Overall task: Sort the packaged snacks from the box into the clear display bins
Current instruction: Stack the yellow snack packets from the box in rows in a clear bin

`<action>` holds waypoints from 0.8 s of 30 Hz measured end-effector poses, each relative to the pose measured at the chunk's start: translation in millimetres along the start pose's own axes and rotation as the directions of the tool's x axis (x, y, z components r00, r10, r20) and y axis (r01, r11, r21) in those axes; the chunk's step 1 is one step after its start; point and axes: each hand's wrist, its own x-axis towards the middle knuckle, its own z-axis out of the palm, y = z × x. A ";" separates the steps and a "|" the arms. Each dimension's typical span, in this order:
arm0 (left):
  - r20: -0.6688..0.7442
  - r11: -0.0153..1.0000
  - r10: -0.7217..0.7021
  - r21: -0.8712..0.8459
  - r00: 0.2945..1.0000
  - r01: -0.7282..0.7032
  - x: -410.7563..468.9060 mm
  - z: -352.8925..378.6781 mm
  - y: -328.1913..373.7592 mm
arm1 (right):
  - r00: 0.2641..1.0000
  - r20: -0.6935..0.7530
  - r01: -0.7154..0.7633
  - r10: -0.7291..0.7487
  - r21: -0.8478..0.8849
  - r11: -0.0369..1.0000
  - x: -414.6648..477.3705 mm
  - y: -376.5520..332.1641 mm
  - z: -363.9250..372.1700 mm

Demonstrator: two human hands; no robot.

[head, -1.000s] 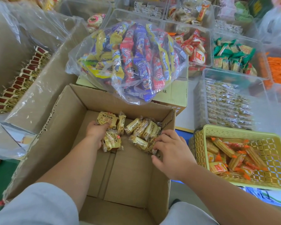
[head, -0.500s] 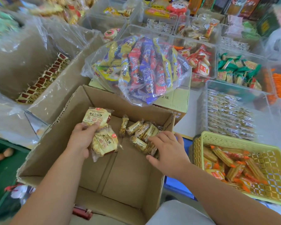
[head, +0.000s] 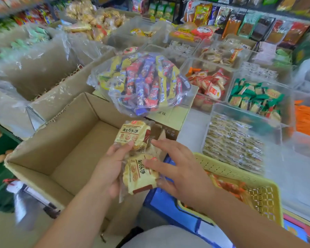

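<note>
Your left hand (head: 111, 169) grips two yellow snack packs (head: 132, 134) above the box's (head: 61, 140) right edge. Your right hand's (head: 183, 172) spread fingers (head: 165, 144) touch the lower pack. The yellow basket (head: 258, 183) holds orange packs (head: 229, 187).

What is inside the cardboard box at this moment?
Only bare floor shows in the cardboard box. Its right corner is hidden behind the yellow snack packets gripped by the left hand and touched by the right hand.
</note>
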 end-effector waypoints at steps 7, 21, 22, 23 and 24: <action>-0.013 0.999 0.010 -0.036 1.000 -0.010 2.2 77.8 -81.2 | 0.980 -0.145 -0.103 0.136 0.214 0.971 -98.4 46.8 -56.7; -0.006 0.970 0.048 0.238 0.999 -0.045 71.6 169.9 -137.0 | 0.582 -0.210 -0.702 0.785 0.357 0.616 -226.4 220.2 -91.7; 0.002 0.964 0.049 0.260 0.999 -0.048 79.7 176.8 -138.8 | 0.566 -0.213 -0.729 0.796 0.322 0.605 -226.8 234.1 -93.4; 0.012 0.960 0.047 0.276 0.999 -0.048 87.9 183.6 -141.1 | 0.555 -0.215 -0.751 0.804 0.286 0.595 -225.5 248.1 -95.8; 0.022 0.957 0.045 0.286 0.999 -0.050 96.0 190.0 -143.6 | 0.549 -0.217 -0.768 0.807 0.249 0.590 -222.5 261.5 -99.3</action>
